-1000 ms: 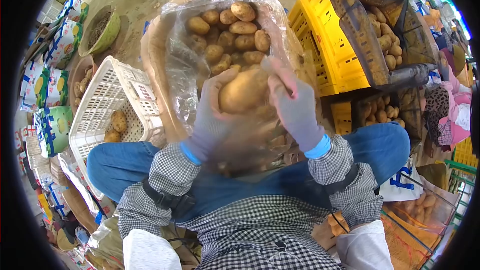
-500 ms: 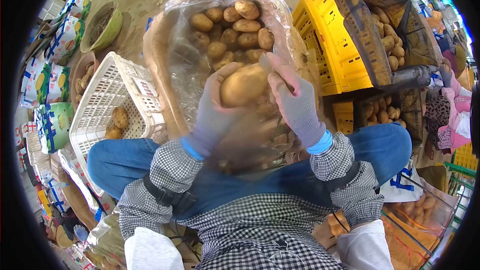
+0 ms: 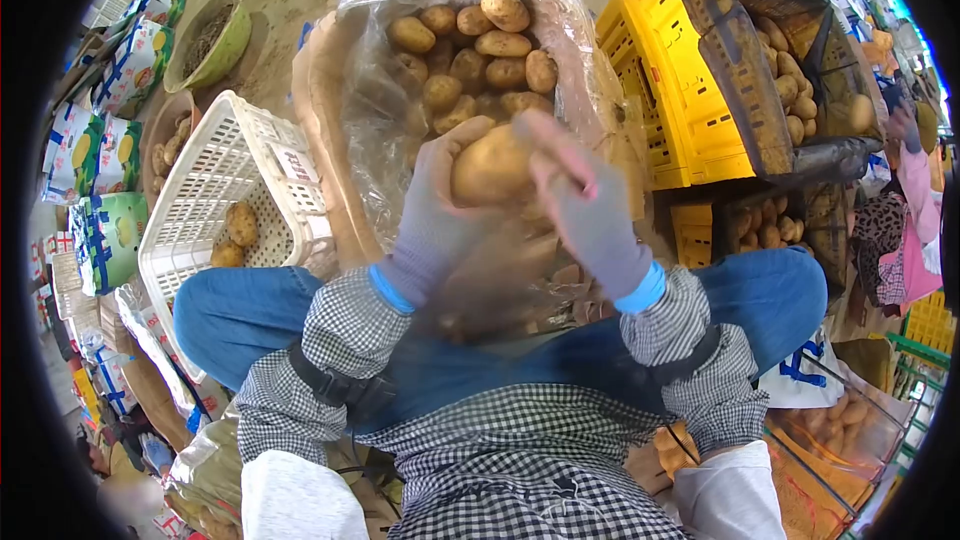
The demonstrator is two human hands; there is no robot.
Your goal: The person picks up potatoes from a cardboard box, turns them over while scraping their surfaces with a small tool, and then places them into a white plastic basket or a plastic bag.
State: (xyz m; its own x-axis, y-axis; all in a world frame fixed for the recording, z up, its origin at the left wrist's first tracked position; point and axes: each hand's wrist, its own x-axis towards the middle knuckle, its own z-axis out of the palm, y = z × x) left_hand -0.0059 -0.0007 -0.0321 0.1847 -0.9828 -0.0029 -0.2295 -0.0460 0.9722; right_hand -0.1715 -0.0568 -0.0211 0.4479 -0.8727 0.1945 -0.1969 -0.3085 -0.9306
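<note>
My left hand, in a grey glove with pinkish fingers, is closed around a large pale-brown potato. My right hand, gloved the same way, is at the potato's right side with its fingers across the upper edge. Motion smears those fingers, and I cannot tell whether anything is between them. Both hands are over the near part of a cardboard box lined with clear plastic film. Several potatoes lie in the far part of this box; the hands hide some of the others.
A white plastic basket with potatoes stands to my left. At right, a yellow crate with a dark liner holds more potatoes. A green tub sits at the far left. A person in pink is at the far right.
The potato has shifted slightly right and turned a little in my left hand. My right hand's fingers have moved across its upper right edge. At right, a pale potato now shows by the yellow crate's liner.
</note>
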